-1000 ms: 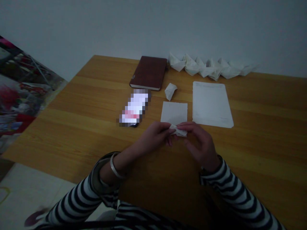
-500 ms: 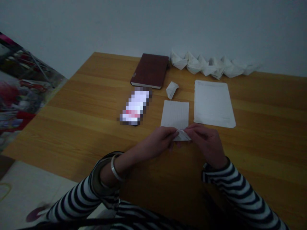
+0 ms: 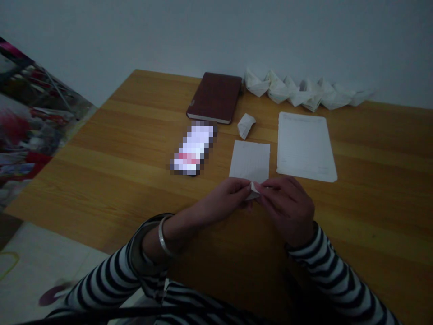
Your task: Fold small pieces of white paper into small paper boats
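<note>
Over the table (image 3: 135,135), left hand (image 3: 223,196) and right hand (image 3: 287,207) pinch one folded paper (image 3: 253,192).

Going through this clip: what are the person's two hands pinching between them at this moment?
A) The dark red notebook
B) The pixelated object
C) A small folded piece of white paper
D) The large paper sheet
C. The left hand and right hand meet on a small folded piece of white paper, just in front of the smaller flat sheet.
</note>
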Demonstrator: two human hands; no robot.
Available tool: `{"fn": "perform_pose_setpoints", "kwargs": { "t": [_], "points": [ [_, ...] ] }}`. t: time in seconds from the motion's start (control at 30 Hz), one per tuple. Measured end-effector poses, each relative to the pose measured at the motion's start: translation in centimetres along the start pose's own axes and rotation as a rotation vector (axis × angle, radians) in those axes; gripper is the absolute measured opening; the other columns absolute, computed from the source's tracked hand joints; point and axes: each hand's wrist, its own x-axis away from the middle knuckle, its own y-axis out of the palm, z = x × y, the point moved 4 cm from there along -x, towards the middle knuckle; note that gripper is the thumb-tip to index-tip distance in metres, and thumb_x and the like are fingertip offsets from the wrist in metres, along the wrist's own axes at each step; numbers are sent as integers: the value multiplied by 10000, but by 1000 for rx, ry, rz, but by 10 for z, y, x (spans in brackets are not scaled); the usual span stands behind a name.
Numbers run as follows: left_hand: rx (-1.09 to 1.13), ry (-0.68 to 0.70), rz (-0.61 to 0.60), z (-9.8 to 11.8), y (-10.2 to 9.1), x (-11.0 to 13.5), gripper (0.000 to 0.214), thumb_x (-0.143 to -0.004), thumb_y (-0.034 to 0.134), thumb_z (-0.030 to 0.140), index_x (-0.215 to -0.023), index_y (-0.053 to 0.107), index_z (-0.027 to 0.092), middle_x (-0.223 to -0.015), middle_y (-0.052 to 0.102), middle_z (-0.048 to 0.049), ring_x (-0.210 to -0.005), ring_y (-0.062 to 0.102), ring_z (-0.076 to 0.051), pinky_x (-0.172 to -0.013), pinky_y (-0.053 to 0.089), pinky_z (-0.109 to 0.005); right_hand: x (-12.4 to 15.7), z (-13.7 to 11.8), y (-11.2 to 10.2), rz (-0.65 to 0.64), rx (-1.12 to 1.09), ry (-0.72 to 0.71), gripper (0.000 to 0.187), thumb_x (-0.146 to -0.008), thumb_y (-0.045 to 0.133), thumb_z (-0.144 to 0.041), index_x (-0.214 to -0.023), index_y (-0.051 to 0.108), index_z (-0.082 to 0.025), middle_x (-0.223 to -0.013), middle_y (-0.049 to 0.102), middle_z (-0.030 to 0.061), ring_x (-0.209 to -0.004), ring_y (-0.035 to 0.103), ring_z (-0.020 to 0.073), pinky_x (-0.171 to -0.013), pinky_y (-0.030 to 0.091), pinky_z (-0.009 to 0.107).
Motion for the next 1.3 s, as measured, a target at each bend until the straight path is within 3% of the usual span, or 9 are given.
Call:
{"fn": "perform_pose_setpoints", "kwargs": {
  "t": [0.27, 0.4, 0.6, 0.7, 0.8, 0.9, 0.97, 1.1, 1.3],
  "points": [
    [142, 62, -24, -2, -8, 1, 316, -942, 419, 333, -768, 606, 148, -687, 583, -22, -644, 497, -130, -633, 409, -256, 0, 1, 1, -78, 77, -77, 432, -838, 622, -57, -1250, 625, -185, -1050, 676, 122, -943, 599, 254, -802, 552, 425],
    [77, 72, 75, -2, -9, 0, 377, -956, 469, 409, -738, 617, 139, -620, 544, 10, -592, 479, -102, -598, 389, -226, -1, -4, 4, -102, 43, -44, 434, -856, 600, -90, -1269, 618, -222, -1111, 654, 122, -1003, 587, 273, -838, 543, 461],
    [99, 150, 160, 3, -10, -2, 358, -964, 472, 388, -775, 625, 126, -599, 592, 6, -487, 474, -70, -493, 369, -194, -1, -4, 1, 14, -379, 221, 362, -928, 498, -174, -1261, 619, -249, -1263, 602, 102, -1168, 563, 257, -973, 481, 487],
    [27, 139, 152, 2, -8, -2, 393, -990, 405, 413, -846, 624, 122, -678, 658, -34, -444, 461, -67, -445, 353, -198, 2, 12, -4, 179, -504, 465, 262, -968, 456, -294, -1044, 698, -226, -1050, 676, 82, -970, 635, 220, -832, 535, 401],
    [-145, 198, 152, 4, -6, -1, 399, -1007, 378, 394, -822, 614, 131, -665, 634, -24, -485, 469, -78, -492, 383, -204, 4, 23, 3, -3, -629, 657, 402, -991, 431, -396, -736, 668, -195, -618, 625, 11, -541, 565, 125, -507, 471, 248],
    [-336, 322, 143, 8, -2, 3, 360, -1012, 394, 329, -814, 626, 138, -695, 614, -19, -616, 524, -99, -613, 425, -217, 4, 23, 10, -257, -762, 699, 475, -994, 415, -456, -687, 648, -179, -529, 597, -8, -439, 521, 94, -423, 413, 207],
    [-392, 366, 155, 10, -1, 5, 327, -1013, 393, 306, -918, 658, 139, -735, 627, -26, -661, 547, -110, -638, 432, -224, 3, 21, 9, -316, -804, 688, 453, -989, 427, -469, -734, 657, -173, -561, 629, -3, -440, 536, 87, -417, 413, 195],
    [-408, 358, 173, 11, -2, 8, 342, -1004, 409, 326, -1150, 666, 155, -768, 650, -34, -685, 565, -129, -623, 434, -236, 3, 21, 6, -381, -777, 619, 434, -987, 428, -474, -780, 649, -164, -576, 639, -4, -436, 544, 82, -418, 414, 186],
    [-332, 289, 89, 14, 1, 8, 379, -1008, 394, 346, -1159, 683, 153, -751, 633, -23, -658, 524, -116, -598, 412, -222, -2, 20, -5, -458, -520, 353, 396, -1004, 423, -377, -726, 621, -176, -559, 606, -26, -457, 547, 78, -471, 405, 191]
  ]
}}
